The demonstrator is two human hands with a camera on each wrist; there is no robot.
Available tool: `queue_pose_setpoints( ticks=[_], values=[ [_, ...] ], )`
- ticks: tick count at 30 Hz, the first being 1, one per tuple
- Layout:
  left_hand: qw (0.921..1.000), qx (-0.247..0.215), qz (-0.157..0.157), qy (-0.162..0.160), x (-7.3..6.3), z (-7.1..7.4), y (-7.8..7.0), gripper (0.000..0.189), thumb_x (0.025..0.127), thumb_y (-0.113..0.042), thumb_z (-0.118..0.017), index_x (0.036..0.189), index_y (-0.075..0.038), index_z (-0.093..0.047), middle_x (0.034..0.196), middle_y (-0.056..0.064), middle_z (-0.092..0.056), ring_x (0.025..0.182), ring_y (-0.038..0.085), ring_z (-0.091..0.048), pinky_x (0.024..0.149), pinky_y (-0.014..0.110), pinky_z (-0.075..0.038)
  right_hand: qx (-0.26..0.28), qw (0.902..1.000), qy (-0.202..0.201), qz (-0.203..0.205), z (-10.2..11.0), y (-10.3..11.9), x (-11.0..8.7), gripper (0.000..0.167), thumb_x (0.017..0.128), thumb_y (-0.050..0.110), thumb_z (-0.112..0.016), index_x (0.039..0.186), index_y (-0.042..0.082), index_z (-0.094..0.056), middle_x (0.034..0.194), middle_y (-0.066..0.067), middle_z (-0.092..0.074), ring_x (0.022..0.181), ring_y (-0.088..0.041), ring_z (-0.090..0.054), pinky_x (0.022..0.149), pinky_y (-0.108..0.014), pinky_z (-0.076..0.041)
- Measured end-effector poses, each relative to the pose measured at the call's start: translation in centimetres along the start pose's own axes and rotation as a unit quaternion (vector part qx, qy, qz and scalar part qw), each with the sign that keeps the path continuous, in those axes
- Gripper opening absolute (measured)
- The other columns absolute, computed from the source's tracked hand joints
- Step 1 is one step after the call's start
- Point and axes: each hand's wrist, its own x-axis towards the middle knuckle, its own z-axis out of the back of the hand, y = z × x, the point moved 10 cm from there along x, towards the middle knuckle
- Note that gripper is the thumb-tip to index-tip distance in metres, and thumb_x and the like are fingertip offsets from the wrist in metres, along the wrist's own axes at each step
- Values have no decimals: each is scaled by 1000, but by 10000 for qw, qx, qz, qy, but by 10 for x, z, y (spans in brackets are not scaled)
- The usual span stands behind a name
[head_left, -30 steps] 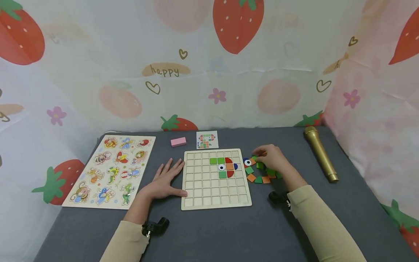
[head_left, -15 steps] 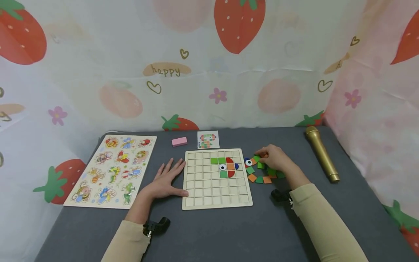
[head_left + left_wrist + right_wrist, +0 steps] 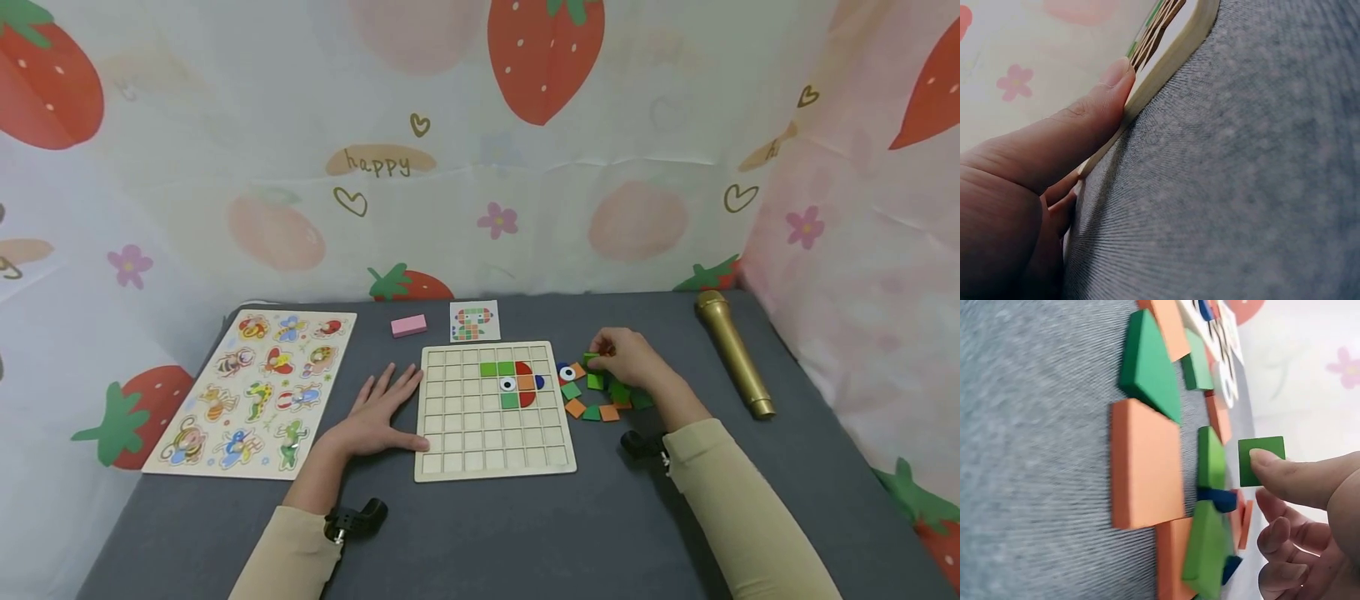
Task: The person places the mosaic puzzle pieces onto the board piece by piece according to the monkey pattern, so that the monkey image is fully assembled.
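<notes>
A pale wooden grid board (image 3: 465,425) lies on the grey cloth, with green, red, orange and blue tiles and one eye tile (image 3: 507,383) in its upper right part. My left hand (image 3: 378,421) rests flat with spread fingers at the board's left side; in the left wrist view its thumb (image 3: 1100,103) touches the board's edge. Over the loose pieces right of the board, my right hand (image 3: 630,358) pinches a green square tile (image 3: 1261,450) between thumb and finger. Beneath it lie loose orange tiles (image 3: 1150,465), green tiles and another eye tile (image 3: 567,372).
A pattern card (image 3: 475,322) lies behind the board, beside a pink block (image 3: 408,325). On the left lies a puzzle board with cartoon insects (image 3: 255,392). A gold microphone (image 3: 735,354) lies at the right. Strawberry-print cloth (image 3: 420,208) hangs behind the table.
My right hand has shifted slightly right over the loose pieces, and the green tile now shows at its fingertips. The left hand and the board have stayed in place.
</notes>
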Motion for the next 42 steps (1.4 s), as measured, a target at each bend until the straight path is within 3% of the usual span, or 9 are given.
queue_pose_setpoints(
  ticks=[8, 19, 33, 42],
  values=[
    [10000, -4, -14, -21, 1, 0, 0, 118, 76, -59, -82, 164, -20, -15, 171, 6, -9, 157, 35, 9, 123, 59, 8, 79, 9998, -173, 85, 7, 14, 2, 14, 96, 21, -71, 103, 9, -66, 106, -12, -65, 87, -25, -62, 71, -36, -52],
    [10000, 4, -58, -21, 3, 1, 2, 117, 76, -59, -82, 164, -20, -16, 171, 5, -9, 157, 34, 9, 123, 58, 9, 505, 9973, -432, 304, 4, 47, 1, 22, 96, 27, -71, 111, 10, -73, 105, -9, -71, 98, -27, -65, 81, -43, -56],
    [9999, -80, -49, -48, 3, 1, 2, 118, 75, -58, -83, 164, -19, -17, 171, 5, -9, 157, 35, 9, 123, 58, 9, 687, 9951, -412, 571, -13, 88, 14, 20, 98, 27, -69, 109, 11, -75, 100, -7, -71, 93, -23, -65, 79, -39, -55],
    [10000, 13, -48, -11, 1, 1, 3, 119, 74, -59, -83, 164, -19, -16, 171, 6, -9, 157, 34, 8, 124, 58, 8, 1059, 9924, -248, 567, -40, 103, 28, 15, 95, 27, -73, 104, 15, -75, 97, -3, -71, 90, -21, -64, 75, -35, -54]
  ],
)
